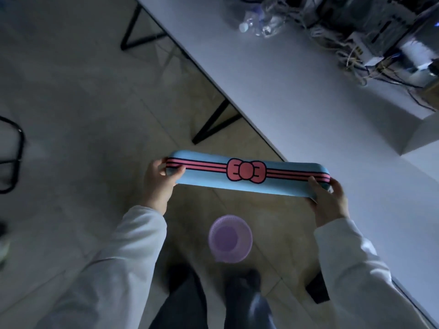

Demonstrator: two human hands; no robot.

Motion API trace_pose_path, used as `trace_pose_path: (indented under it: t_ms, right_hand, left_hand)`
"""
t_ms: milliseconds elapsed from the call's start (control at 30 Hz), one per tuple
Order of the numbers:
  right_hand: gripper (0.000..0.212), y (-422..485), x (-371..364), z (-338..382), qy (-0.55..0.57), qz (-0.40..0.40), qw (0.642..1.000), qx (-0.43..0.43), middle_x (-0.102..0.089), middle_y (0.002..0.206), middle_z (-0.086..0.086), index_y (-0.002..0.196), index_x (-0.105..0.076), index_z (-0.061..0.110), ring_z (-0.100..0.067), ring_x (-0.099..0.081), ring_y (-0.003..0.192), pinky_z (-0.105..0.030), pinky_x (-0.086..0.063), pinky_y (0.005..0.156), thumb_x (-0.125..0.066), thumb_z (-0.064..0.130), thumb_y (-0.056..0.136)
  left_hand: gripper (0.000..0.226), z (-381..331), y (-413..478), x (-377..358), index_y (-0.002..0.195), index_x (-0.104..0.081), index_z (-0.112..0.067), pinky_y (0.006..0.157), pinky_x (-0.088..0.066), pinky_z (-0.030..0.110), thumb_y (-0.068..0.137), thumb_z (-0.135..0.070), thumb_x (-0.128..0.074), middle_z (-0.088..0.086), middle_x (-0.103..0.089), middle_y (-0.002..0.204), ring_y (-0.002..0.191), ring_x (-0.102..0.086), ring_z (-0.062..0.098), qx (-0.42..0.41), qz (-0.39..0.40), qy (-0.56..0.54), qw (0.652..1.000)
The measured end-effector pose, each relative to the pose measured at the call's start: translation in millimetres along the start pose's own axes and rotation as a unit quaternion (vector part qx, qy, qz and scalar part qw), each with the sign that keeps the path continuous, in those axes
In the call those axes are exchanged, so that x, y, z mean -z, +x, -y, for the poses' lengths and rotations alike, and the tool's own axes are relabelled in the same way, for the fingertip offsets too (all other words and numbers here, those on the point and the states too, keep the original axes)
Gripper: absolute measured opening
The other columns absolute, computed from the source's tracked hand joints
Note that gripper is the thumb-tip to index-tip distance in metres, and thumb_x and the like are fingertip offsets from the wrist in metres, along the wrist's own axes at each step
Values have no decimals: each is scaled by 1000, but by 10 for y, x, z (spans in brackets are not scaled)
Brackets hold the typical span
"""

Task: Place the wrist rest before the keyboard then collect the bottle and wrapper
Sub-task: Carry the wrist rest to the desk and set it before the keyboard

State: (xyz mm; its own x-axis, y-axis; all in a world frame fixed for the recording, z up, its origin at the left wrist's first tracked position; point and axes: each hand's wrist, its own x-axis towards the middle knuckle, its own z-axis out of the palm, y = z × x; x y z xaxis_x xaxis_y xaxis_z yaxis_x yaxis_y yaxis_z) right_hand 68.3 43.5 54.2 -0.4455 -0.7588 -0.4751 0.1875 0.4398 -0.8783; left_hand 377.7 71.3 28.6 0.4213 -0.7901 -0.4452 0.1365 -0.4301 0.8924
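A long blue wrist rest (213, 181) with pink stripes and a pink bow is held level in the air, over the floor and the table's near edge. My left hand (159, 184) grips its left end and my right hand (329, 200) grips its right end. A crumpled clear plastic bottle (259, 21) with a white cap lies on the white table (297, 96) at the top of the view. No keyboard or wrapper can be made out.
A purple basket (230, 239) stands on the tiled floor by my feet. A tangle of cables and computer equipment (370, 36) crowds the table's far right. Black table legs (213, 124) stand under the table's edge. A black chair frame (11, 160) is at the left.
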Motion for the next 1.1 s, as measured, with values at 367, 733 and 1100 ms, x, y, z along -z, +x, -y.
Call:
trace_pose_path:
  t_ms: [367, 733, 1100]
  right_hand:
    - [43, -470, -1890, -44, -53, 90, 994, 23, -48, 116, -8, 124, -49, 10, -21, -52, 103, -27, -54, 68, -61, 10, 83]
    - [48, -170, -3320, 88, -63, 142, 988, 11, -49, 117, -5, 128, -47, 10, -23, -53, 107, -29, -50, 70, -62, 10, 83]
    - [49, 420, -4809, 669, -57, 176, 983, 5, -51, 119, -10, 127, -46, 6, -25, -54, 106, -25, -56, 61, -63, 10, 82]
  left_hand:
    - [37, -174, 507, 1655, 111, -52, -10, 67, -48, 23, 78, -13, -67, 6, -59, 107, 96, -56, 15, -13, -132, -70, 989]
    - [32, -611, 1461, 2247, 107, -49, -14, 64, -46, 21, 79, -10, -65, -8, -57, 88, 87, -55, 8, -35, -172, -97, 980]
    - [44, -1425, 2726, 2459, 119, -50, -2, 72, -49, 24, 79, -10, -65, 8, -58, 107, 100, -55, 19, -40, -204, -95, 974]
